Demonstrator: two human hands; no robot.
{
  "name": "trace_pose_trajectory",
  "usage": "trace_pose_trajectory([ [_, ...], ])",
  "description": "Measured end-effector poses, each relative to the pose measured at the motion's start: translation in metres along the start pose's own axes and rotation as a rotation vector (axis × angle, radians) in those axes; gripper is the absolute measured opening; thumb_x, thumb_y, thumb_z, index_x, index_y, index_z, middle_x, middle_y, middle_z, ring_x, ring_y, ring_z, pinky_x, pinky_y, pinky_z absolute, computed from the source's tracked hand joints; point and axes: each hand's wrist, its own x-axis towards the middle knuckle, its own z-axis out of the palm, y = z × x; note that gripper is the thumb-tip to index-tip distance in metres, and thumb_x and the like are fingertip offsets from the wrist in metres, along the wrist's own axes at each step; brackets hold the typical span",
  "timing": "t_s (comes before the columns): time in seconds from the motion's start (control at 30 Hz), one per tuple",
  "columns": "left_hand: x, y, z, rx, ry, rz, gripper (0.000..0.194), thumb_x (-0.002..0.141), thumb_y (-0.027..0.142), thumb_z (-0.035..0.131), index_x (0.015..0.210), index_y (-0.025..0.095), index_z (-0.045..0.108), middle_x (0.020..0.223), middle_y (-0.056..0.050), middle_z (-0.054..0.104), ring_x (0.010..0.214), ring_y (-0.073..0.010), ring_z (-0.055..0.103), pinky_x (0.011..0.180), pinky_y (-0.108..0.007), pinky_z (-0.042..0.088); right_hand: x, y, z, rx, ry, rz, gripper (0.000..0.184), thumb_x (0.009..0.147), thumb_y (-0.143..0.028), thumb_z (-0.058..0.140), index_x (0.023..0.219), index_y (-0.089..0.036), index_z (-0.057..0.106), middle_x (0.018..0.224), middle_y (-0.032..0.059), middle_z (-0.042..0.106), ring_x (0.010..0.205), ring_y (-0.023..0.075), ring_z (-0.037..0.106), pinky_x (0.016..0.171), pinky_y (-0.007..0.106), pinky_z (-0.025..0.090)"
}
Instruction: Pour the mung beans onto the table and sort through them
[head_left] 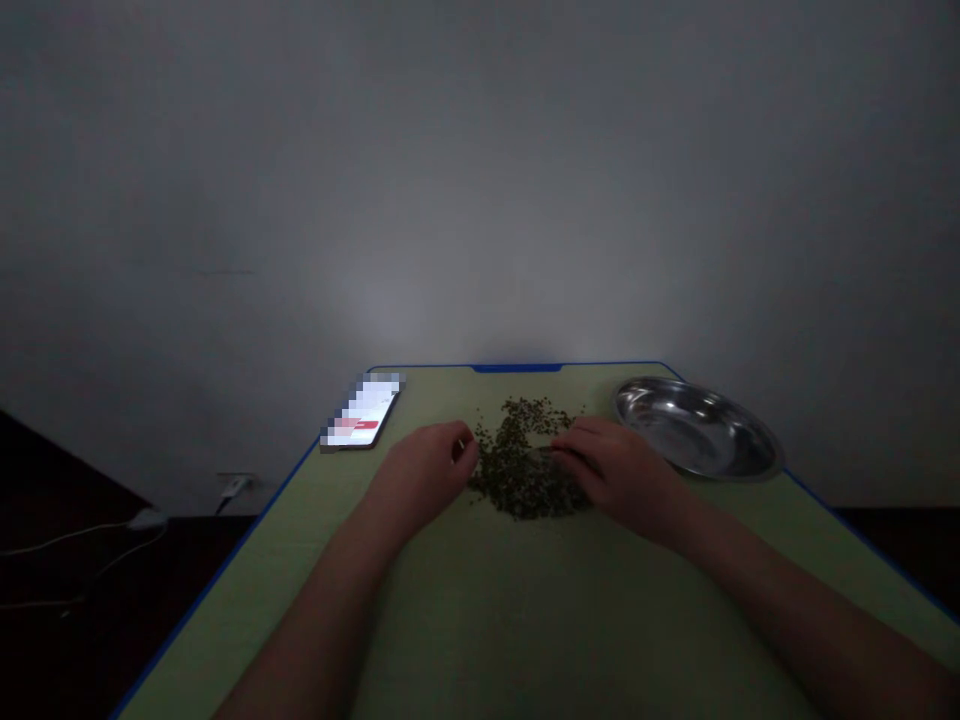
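A loose pile of small dark green and brown grains (525,490), perhaps beans or seeds, lies on the table in front of me. Thinner scatter spreads from its far side. At the pile's left edge is my left hand (427,470), its fingers curled and thumb brought towards the index finger; anything between the tips is too small to make out. My right hand (622,475) reaches over the right side of the pile with fingers bent together, fingertips at the grains. What those fingertips hold, if anything, is lost in the dim light.
A shiny oval metal bowl (705,455) stands at the table's right edge, close to my right hand. Near the left edge lies a phone (364,420) with a lit screen. The light green table (525,620) has a blue rim and meets a grey wall (480,200).
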Motion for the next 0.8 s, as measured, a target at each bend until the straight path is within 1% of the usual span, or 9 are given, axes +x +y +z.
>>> trace_pose_trajectory([
  [0.07,0.0,0.002,-0.001,-0.008,0.005,0.008,0.023,0.086,0.027,0.043,0.077,0.019,0.062,0.075,-0.005,0.067,0.062,-0.016,0.055,0.057,-0.028,0.033,-0.003,0.001,0.004,-0.008,0.018,-0.008,0.017,0.093,-0.02,0.051,0.091,-0.017,0.067,0.082,0.0063,0.064,0.079,0.0193,0.057,0.071,0.032,0.044],
  [0.23,-0.001,0.005,-0.001,-0.027,0.034,0.07,0.024,0.087,0.027,0.041,0.072,0.019,0.058,0.068,-0.004,0.063,0.058,-0.0139,0.05,0.054,-0.028,0.029,-0.006,-0.003,0.009,-0.044,-0.03,-0.03,0.018,0.092,-0.02,0.051,0.093,-0.015,0.069,0.08,0.0071,0.063,0.077,0.0203,0.057,0.07,0.033,0.043],
  [0.37,-0.001,0.005,-0.001,-0.035,0.029,0.072,0.024,0.087,0.027,0.041,0.073,0.019,0.058,0.068,-0.003,0.063,0.057,-0.0135,0.05,0.054,-0.028,0.029,-0.01,-0.009,0.004,0.003,-0.061,-0.069,0.019,0.093,-0.02,0.05,0.091,-0.015,0.069,0.079,0.0065,0.062,0.076,0.0191,0.056,0.068,0.031,0.042],
  [0.53,0.0,0.003,0.0,-0.045,0.017,0.081,0.025,0.087,0.029,0.041,0.078,0.019,0.062,0.072,-0.004,0.066,0.06,-0.0146,0.053,0.055,-0.028,0.032,-0.013,-0.014,-0.004,0.058,-0.136,-0.088,0.021,0.093,-0.021,0.048,0.091,-0.016,0.068,0.078,0.0057,0.061,0.074,0.0179,0.055,0.066,0.03,0.041],
  [0.63,0.0,0.002,0.001,-0.05,0.021,0.085,0.026,0.088,0.03,0.041,0.08,0.019,0.064,0.074,-0.005,0.067,0.063,-0.0149,0.054,0.057,-0.028,0.034,-0.013,-0.013,-0.006,0.07,-0.106,-0.077,0.022,0.094,-0.024,0.048,0.092,-0.016,0.069,0.081,0.0064,0.063,0.075,0.0178,0.056,0.068,0.03,0.042],
  [0.73,-0.001,0.002,0.001,-0.042,0.017,0.077,0.027,0.088,0.03,0.041,0.08,0.019,0.064,0.073,-0.004,0.067,0.061,-0.0144,0.053,0.055,-0.028,0.033,-0.013,-0.01,-0.006,0.048,-0.067,-0.049,0.023,0.095,-0.025,0.048,0.094,-0.017,0.069,0.082,0.0069,0.064,0.076,0.0179,0.057,0.068,0.03,0.043],
  [0.8,-0.001,0.003,0.001,-0.04,0.02,0.066,0.027,0.087,0.03,0.041,0.08,0.019,0.064,0.073,-0.005,0.067,0.06,-0.0143,0.053,0.055,-0.028,0.033,-0.013,-0.008,-0.004,0.028,-0.065,-0.035,0.024,0.095,-0.026,0.048,0.095,-0.016,0.07,0.081,0.0071,0.064,0.075,0.0182,0.057,0.068,0.031,0.043],
])
